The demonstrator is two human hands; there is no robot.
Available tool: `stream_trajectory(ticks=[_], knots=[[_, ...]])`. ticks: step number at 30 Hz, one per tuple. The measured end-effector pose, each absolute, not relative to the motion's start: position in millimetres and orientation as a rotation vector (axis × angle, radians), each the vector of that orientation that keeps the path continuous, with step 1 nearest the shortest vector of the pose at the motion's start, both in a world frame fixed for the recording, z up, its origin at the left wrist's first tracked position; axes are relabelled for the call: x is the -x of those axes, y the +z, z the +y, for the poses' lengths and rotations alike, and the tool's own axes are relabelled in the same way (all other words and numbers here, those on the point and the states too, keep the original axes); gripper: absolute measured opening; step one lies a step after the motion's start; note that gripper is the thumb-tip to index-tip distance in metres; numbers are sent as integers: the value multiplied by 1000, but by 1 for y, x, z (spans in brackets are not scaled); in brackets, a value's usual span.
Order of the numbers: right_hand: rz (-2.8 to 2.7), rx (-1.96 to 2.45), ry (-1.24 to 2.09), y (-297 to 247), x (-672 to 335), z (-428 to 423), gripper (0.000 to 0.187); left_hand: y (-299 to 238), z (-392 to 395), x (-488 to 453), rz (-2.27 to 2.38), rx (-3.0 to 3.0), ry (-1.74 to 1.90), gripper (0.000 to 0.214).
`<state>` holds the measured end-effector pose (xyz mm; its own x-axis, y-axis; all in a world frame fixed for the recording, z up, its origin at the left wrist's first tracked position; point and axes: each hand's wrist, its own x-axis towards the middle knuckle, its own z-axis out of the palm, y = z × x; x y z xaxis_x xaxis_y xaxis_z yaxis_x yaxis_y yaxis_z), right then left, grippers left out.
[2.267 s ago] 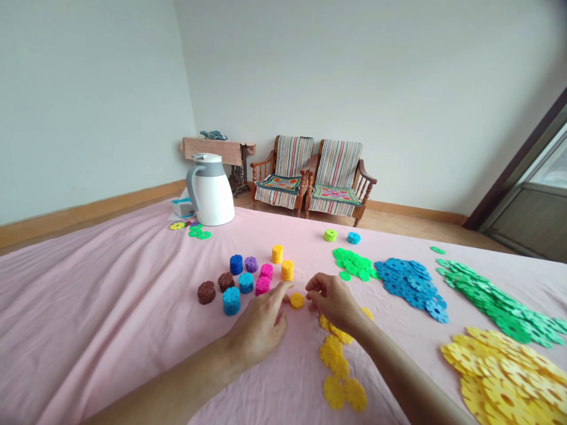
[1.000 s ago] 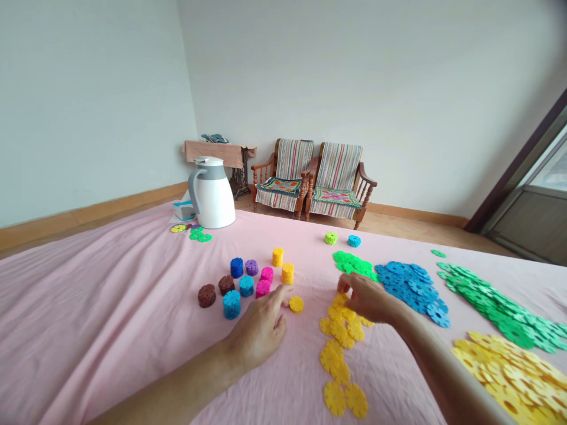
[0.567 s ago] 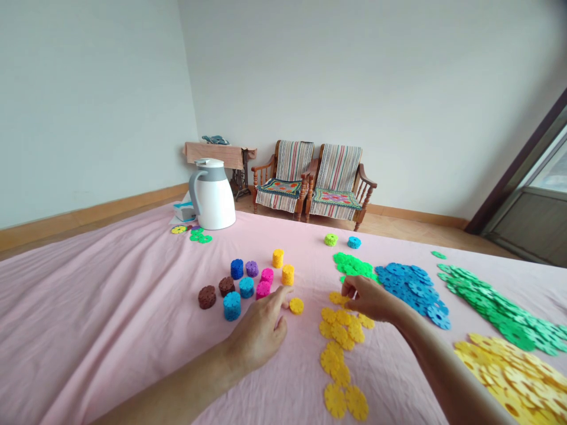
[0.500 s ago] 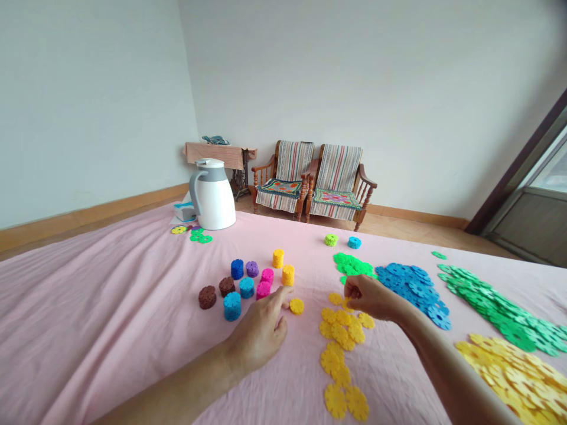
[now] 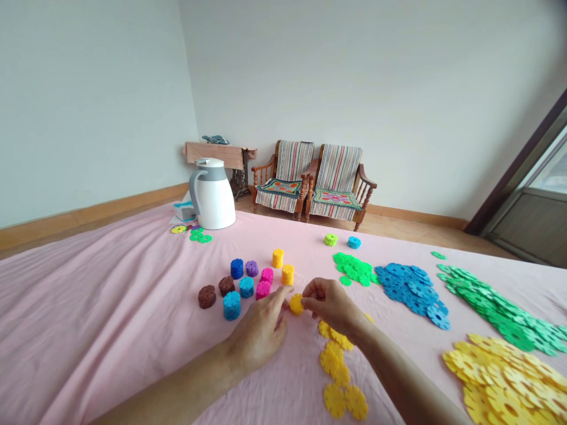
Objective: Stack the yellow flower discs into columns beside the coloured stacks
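A small stack of yellow flower-shaped plastic discs (image 5: 296,304) lies between my two hands. My left hand (image 5: 261,324) rests on the cloth to its left, index finger stretched out and thumb apart, holding nothing. From the right, my right hand (image 5: 332,302) pinches a yellow disc at the stack's edge; its fingers partly hide the disc. Beyond my left hand stand small stacks of notched discs: yellow (image 5: 287,274), pink (image 5: 263,289), light blue (image 5: 231,306), dark blue (image 5: 237,268), purple (image 5: 251,268) and brown (image 5: 207,297). Loose yellow discs (image 5: 334,360) spread below my right wrist.
On the right lie heaps of blue discs (image 5: 411,292), green discs (image 5: 500,307) and yellow discs (image 5: 509,378). Bright green discs (image 5: 354,268) lie farther in. A white jug (image 5: 215,200) stands at the far left of the pink cloth (image 5: 110,313). Two wooden chairs (image 5: 336,183) are beyond.
My right hand has moved left from the loose yellow discs to the small yellow stack, a disc pinched in its fingers. My left hand has stayed in place.
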<state>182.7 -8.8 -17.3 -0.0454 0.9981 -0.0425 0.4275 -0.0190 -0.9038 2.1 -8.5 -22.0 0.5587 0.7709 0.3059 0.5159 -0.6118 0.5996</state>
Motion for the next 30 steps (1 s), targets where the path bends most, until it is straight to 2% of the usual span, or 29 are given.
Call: stream_trajectory(ticks=[12, 19, 23, 30], knots=[[-1553, 1612, 885, -23, -188, -3, 7, -28, -6, -3, 1023, -2380, 773, 62], [-1719, 1876, 350, -12, -231, 2, 11, -26, -8, -2, 1039, -2379, 772, 60], [-1838, 1954, 374, -18, -248, 1, 20, -27, -7, -2, 1040, -2393, 775, 59], [-1872, 1929, 485, -25, -255, 3, 8, -29, -6, -2, 1033, -2427, 814, 60]])
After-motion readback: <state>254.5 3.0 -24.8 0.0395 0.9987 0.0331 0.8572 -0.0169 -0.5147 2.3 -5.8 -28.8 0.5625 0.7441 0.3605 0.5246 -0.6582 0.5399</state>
